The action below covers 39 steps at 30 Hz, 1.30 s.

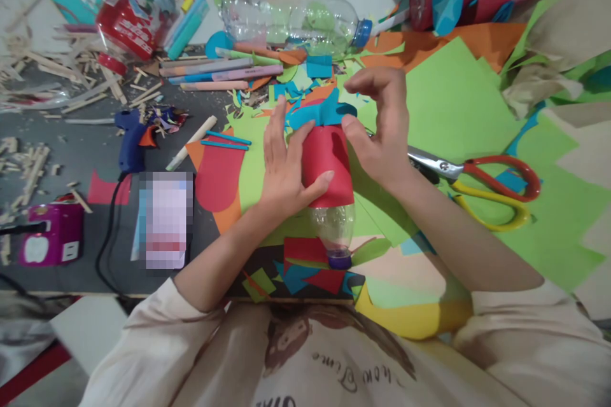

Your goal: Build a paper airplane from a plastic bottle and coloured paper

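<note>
A clear plastic bottle [335,229] wrapped in red paper [328,162] lies in front of me, its purple cap [340,260] pointing toward my body. Blue paper pieces [319,114] stick out at its far end. My left hand [281,162] wraps the bottle's left side, thumb pressed on the red paper. My right hand [379,133] presses its thumb against the right side of the red paper, with its fingers curled above the blue pieces.
Scissors with red and yellow handles [482,181] lie to the right on green paper [458,108]. A blue glue gun [131,140] sits left, with markers [214,70], another clear bottle [291,19], wooden sticks [62,70] and paper scraps [305,276] around.
</note>
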Available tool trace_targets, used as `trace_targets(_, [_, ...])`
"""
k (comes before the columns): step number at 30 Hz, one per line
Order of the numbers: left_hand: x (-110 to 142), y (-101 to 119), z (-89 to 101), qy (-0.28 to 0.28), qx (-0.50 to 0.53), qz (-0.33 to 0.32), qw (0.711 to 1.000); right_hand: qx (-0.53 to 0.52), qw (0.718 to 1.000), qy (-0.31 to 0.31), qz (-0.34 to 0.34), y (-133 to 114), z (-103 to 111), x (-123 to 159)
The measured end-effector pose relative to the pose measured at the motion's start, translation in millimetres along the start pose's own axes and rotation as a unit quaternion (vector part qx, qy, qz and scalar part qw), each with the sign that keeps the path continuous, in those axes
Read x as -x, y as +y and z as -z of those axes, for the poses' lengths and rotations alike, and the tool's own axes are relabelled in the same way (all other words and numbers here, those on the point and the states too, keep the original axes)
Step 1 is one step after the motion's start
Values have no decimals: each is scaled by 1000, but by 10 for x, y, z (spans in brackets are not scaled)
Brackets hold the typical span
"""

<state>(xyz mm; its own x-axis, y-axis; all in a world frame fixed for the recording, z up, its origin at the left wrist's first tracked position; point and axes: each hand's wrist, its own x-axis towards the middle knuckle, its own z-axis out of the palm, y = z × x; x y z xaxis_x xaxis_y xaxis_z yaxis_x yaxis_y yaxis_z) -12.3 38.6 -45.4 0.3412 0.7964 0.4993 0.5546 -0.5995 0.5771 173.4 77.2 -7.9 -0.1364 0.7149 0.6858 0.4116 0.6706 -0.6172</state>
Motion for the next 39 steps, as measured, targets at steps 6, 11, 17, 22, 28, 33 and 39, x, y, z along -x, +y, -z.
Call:
trace_targets(6, [-18, -14, 27, -40, -26, -4, 999, 59, 998, -8, 5, -8, -58, 106])
trace_targets(11, [-56, 18, 77, -62, -48, 2, 997, 106, 987, -86, -80, -8, -39, 214])
trace_targets(17, [-55, -8, 65, -56, -29, -9, 998, 117, 990, -67, -39, 42, -28, 358])
trace_targets(22, [-61, 12, 54, -56, -46, -13, 997, 105, 991, -72, -35, 53, -29, 424])
trace_targets(28, [-77, 56, 73, -48, -49, -11, 998, 83, 991, -91, -57, 60, -9, 416])
trace_targets(33, [-68, 54, 76, -47, -56, -3, 997, 68, 989, -106, -76, 53, -7, 419])
trace_targets(39, [-71, 78, 58, -27, -74, -9, 997, 72, 987, -119, -78, 53, 4, 415])
